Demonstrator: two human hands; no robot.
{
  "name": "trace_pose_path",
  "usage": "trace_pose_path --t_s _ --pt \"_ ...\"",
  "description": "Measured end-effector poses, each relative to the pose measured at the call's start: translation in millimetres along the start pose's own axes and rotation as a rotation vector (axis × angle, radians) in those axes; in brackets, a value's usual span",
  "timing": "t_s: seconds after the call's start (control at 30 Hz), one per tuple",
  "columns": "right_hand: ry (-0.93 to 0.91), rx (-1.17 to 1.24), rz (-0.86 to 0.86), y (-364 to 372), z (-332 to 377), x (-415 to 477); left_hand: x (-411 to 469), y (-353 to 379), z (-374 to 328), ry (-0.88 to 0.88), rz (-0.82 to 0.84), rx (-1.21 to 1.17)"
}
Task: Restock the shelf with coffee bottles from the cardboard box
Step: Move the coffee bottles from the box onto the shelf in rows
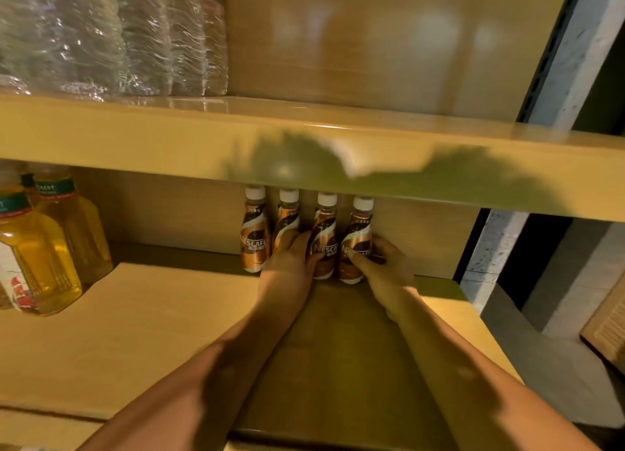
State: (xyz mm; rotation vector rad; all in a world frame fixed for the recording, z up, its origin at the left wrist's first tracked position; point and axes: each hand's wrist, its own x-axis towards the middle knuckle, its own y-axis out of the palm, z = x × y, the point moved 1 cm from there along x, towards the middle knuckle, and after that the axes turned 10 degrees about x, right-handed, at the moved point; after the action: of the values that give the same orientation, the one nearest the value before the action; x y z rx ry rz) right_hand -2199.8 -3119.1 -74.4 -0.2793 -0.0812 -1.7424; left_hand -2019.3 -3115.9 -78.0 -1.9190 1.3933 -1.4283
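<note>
Placing step: L hand grips 3rd bottle, R hand grips 4th bottle, both on shelf. Next: let go, withdraw, fetch more.

Four coffee bottles, white caps, brown labels: upright, side by side, at shelf back.
</note>
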Motion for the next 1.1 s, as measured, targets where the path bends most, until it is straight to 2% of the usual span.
trace_pose_path --t_s 0.37,0.67,1.1 --pt "0.003 -0.023 -0.011 -0.3 -1.0 4.7 14.7 -3.2 -1.3 -0.012 0.166 0.166" --pt "0.031 -0.076 -0.015 2.3 6.4 1.4 20.7 -18.8 -0.8 0.01 0.256 0.216" --pt "-0.024 -0.218 -0.015 -0.9 14.4 -10.1 17.6 -29.8 -1.4 0.048 0.258 0.19"
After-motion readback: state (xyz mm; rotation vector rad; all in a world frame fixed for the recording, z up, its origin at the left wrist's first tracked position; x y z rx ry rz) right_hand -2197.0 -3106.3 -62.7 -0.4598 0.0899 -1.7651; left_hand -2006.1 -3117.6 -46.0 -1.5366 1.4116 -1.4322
